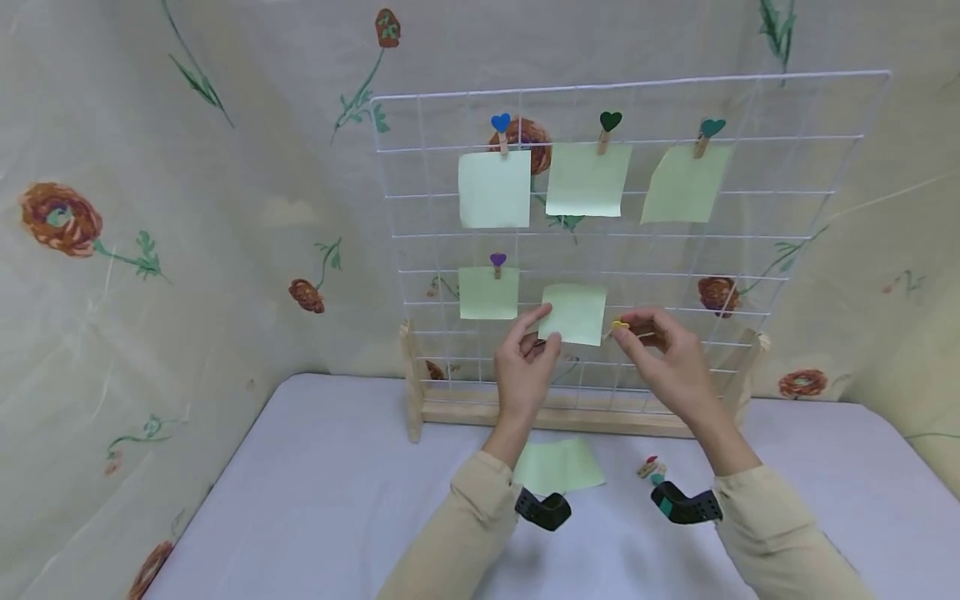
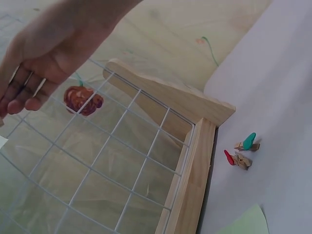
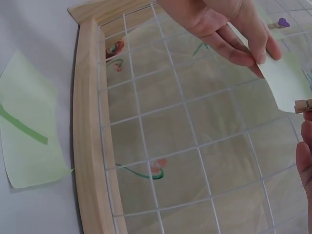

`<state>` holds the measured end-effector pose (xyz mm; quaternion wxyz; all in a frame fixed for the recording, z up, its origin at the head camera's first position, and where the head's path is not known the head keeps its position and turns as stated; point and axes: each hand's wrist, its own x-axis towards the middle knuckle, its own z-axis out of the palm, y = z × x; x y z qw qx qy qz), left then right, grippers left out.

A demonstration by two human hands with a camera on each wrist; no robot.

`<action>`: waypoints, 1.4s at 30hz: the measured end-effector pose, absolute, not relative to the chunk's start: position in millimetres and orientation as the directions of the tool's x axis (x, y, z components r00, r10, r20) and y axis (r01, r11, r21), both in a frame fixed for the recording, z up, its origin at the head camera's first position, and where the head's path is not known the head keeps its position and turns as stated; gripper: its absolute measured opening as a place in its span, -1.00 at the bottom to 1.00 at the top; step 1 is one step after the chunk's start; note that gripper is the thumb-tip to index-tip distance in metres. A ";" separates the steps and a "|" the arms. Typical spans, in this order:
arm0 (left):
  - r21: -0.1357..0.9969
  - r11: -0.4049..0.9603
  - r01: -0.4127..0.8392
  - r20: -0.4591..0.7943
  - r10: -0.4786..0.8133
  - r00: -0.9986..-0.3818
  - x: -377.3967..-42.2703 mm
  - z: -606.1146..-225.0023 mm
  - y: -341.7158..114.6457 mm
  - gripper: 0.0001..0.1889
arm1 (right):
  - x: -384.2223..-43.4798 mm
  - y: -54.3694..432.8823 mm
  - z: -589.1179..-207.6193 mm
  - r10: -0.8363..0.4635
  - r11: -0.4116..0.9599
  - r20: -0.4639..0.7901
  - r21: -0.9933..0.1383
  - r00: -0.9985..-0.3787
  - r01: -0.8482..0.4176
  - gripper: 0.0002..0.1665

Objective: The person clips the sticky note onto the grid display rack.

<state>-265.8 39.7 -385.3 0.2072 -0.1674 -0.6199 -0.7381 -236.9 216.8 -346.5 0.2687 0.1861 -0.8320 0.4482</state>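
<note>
My left hand (image 1: 522, 371) pinches a pale green paper sheet (image 1: 577, 310) by its lower left side, in front of the white wire grid (image 1: 675, 342). At the sheet's right side, my right hand (image 1: 675, 367) holds a small clothespin with a yellow heart (image 1: 619, 325). Seen from the right wrist, the wooden clothespin tip (image 3: 301, 106) meets the sheet's corner; whether it bites the paper I cannot tell. Beside this sheet hangs another green sheet (image 1: 487, 296) under a purple heart clothespin (image 1: 497, 262). Three more sheets hang in the row above from heart clothespins.
A wooden base (image 1: 540, 417) supports the grid on a white-covered table (image 1: 322, 500). Loose green paper (image 1: 561, 467) lies before it. Two spare clothespins, one with a red heart (image 2: 229, 157) and one teal (image 2: 249, 141), lie to the right. A flowered cloth (image 1: 225, 292) hangs behind.
</note>
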 end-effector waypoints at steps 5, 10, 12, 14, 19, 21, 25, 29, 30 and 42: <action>0.857 -0.174 0.484 0.474 -0.099 -0.875 -262.5 -377.4 38.6 -0.59 | -242.6 215.3 -341.6 -0.071 0.535 0.632 -0.629 -0.772 -0.564 -0.75; 0.853 -0.180 0.489 0.478 -0.103 -0.872 -263.0 -372.1 37.3 -0.59 | -247.1 212.3 -332.7 -0.081 0.541 0.648 -0.610 -0.758 -0.579 -0.76; 0.856 -0.178 0.486 0.473 -0.109 -0.874 -266.5 -374.9 38.0 -0.59 | -247.6 210.1 -329.9 -0.078 0.549 0.643 -0.610 -0.762 -0.571 -0.75; 0.858 -0.174 0.484 0.470 -0.115 -0.875 -270.2 -377.5 38.8 -0.59 | -246.2 206.9 -325.3 -0.078 0.547 0.640 -0.613 -0.764 -0.570 -0.75; 0.852 -0.170 0.495 0.479 -0.128 -0.869 -274.7 -379.2 38.8 -0.61 | -234.6 194.1 -307.2 -0.087 0.535 0.649 -0.610 -0.756 -0.585 -0.77; 0.851 -0.173 0.496 0.480 -0.130 -0.868 -275.5 -378.7 39.0 -0.61 | -232.8 190.7 -302.0 -0.091 0.527 0.653 -0.609 -0.752 -0.593 -0.78; 0.859 -0.178 0.480 0.463 -0.127 -0.877 -275.8 -376.7 39.8 -0.61 | -243.7 193.3 -305.5 -0.087 0.545 0.650 -0.603 -0.755 -0.582 -0.76; 0.866 -0.166 0.471 0.456 -0.123 -0.881 -275.3 -373.4 40.2 -0.60 | -257.2 198.3 -310.8 -0.080 0.566 0.649 -0.595 -0.757 -0.570 -0.74; 0.867 -0.162 0.471 0.456 -0.123 -0.882 -274.3 -371.7 39.9 -0.60 | -259.5 198.9 -311.1 -0.081 0.567 0.650 -0.593 -0.755 -0.571 -0.73; 0.872 -0.193 0.449 0.428 -0.140 -0.893 -280.2 -373.3 43.4 -0.62 | -264.4 196.0 -300.9 -0.085 0.553 0.689 -0.568 -0.719 -0.610 -0.74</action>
